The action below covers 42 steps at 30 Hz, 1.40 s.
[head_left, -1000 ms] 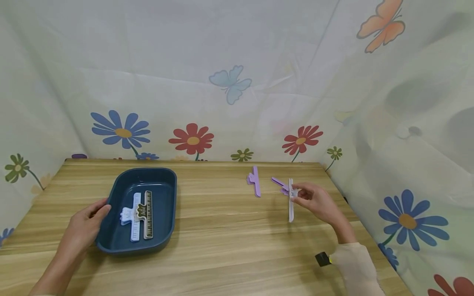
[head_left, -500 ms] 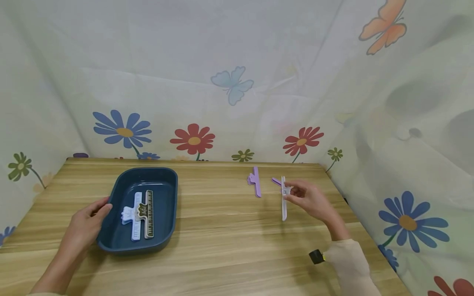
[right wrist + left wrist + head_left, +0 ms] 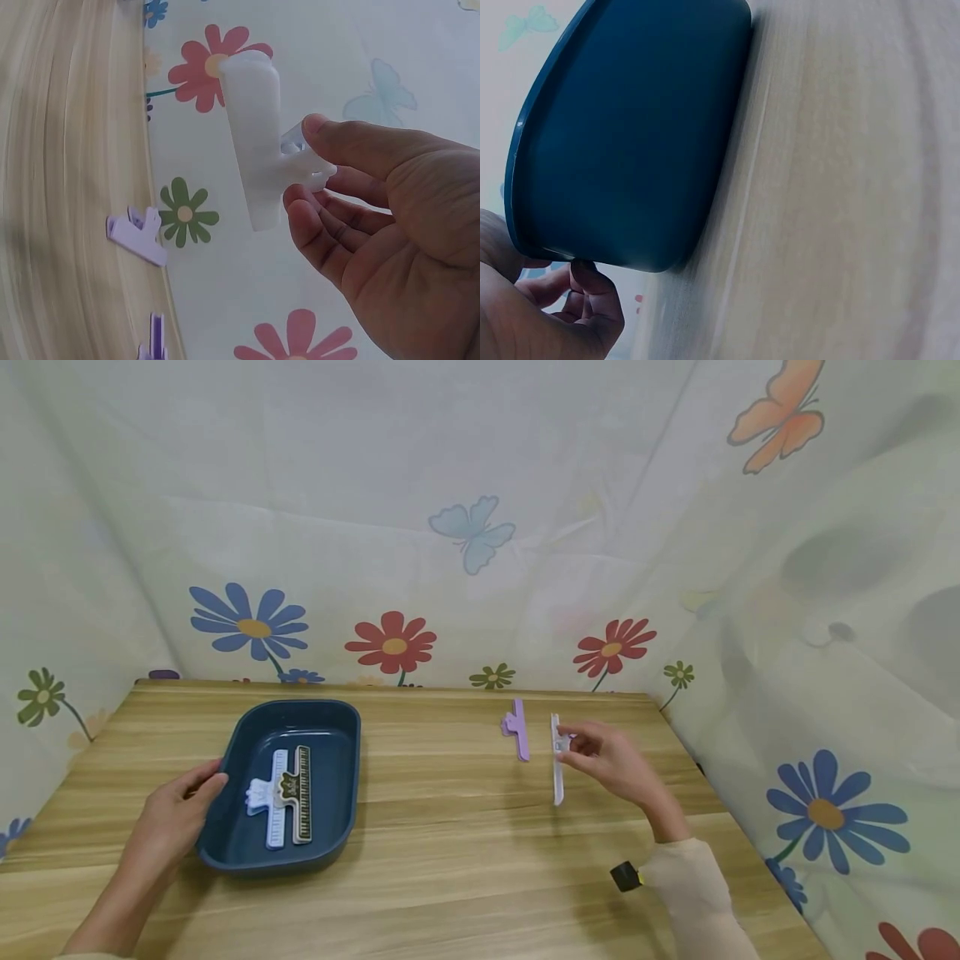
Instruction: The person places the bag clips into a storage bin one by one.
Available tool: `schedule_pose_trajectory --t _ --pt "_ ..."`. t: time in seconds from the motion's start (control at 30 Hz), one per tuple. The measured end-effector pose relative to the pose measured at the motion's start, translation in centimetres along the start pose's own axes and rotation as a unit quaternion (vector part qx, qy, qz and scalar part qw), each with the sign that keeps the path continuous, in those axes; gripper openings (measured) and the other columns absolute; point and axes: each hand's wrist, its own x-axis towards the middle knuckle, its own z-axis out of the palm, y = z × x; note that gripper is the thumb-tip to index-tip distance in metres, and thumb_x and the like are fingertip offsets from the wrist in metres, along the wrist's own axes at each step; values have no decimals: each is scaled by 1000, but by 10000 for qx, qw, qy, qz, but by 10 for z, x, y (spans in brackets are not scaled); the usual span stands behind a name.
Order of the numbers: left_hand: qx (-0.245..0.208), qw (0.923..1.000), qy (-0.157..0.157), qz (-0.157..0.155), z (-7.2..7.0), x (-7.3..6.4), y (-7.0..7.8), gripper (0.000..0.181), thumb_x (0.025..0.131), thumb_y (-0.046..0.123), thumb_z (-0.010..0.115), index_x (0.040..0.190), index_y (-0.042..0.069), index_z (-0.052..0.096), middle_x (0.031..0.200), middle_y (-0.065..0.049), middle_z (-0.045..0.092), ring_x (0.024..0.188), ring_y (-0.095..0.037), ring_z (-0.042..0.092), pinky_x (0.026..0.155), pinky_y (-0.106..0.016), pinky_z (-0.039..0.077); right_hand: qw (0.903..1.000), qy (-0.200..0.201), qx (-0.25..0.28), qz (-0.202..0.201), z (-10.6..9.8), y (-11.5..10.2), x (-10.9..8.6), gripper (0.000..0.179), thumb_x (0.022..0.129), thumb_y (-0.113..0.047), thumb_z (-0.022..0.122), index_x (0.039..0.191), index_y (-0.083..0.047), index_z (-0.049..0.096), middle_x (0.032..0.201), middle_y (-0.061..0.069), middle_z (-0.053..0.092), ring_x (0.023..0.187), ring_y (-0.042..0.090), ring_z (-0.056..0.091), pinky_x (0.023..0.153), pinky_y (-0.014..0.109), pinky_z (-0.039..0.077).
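My left hand (image 3: 174, 810) grips the left side of a dark blue tray (image 3: 347, 793) between thumb and fingers. In the left wrist view, the hand (image 3: 551, 307) holds the rim of the tray (image 3: 622, 142). Inside lie a pale blue ruler clip (image 3: 278, 810) and a black-and-gold clip (image 3: 303, 802), side by side. Over the table's right part, my right hand (image 3: 611, 760) pinches a white clip (image 3: 557, 777) by its handles. The right wrist view shows this clip (image 3: 255, 142) raised, with thumb and fingertips on either side of its handles.
One purple clip (image 3: 521, 731) lies on the wooden table (image 3: 435, 860), left of the white clip. In the right wrist view, two purple clips show: one whole clip (image 3: 139, 236) and part of another clip (image 3: 156, 341). A flowered cloth (image 3: 390, 560) stands behind the table.
My right hand has moved left with the white clip, passing over the second purple clip, which the head view no longer shows. The left hand and tray have stayed put.
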Motion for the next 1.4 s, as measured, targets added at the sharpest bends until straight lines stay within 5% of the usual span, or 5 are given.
schedule_pose_trajectory --t 1.4 --pt "30 10000 10 59 -1 0 0 68 111 47 36 160 -1 30 160 -36 26 143 -55 31 111 -70 30 9965 -212 448 -678 37 -54 48 37 93 -8 78 128 1 70 98 6 68 81 17 63 71 33 57"
